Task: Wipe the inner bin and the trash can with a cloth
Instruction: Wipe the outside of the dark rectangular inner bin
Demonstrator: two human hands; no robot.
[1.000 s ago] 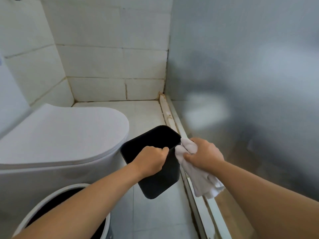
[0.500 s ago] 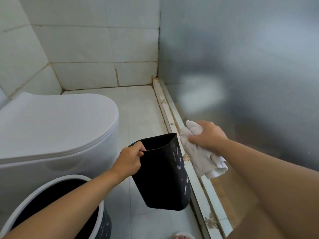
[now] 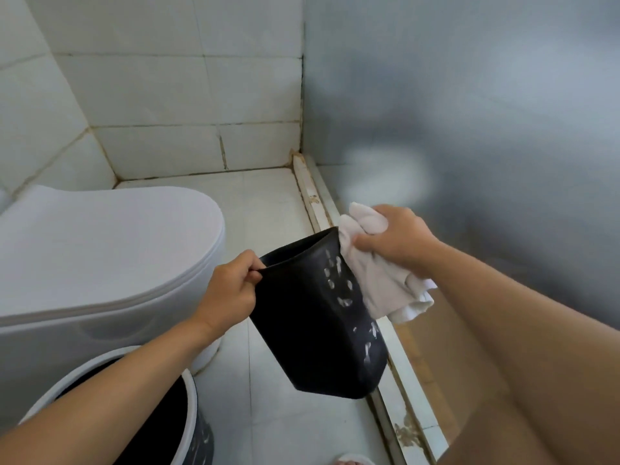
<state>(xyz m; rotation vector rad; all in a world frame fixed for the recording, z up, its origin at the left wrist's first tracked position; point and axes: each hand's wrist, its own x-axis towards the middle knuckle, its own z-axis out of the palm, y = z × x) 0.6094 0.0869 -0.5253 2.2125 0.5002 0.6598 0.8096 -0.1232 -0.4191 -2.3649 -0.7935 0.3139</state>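
Fingers of the left hand [image 3: 231, 290] grip the black inner bin [image 3: 318, 317] by its rim, held above the floor; right hand [image 3: 399, 241] clutches a white cloth [image 3: 379, 280] against its side.

Beyond the hands rises a wall of large white glazed tiles [image 3: 188, 95] with stained, brownish grout lines, meeting a second tiled wall at a corner far off to the left. Below the hands lies a floor of pale square tiles [image 3: 268, 209], soiled along the wall joint. Left of the hands stands a white ceramic toilet with a closed smooth lid [image 3: 100, 243]. To the right of the hands stands a frosted grey glass panel [image 3: 469, 112], catching a soft bright patch of light, set on a worn white threshold strip [image 3: 315, 199] with rusty marks.
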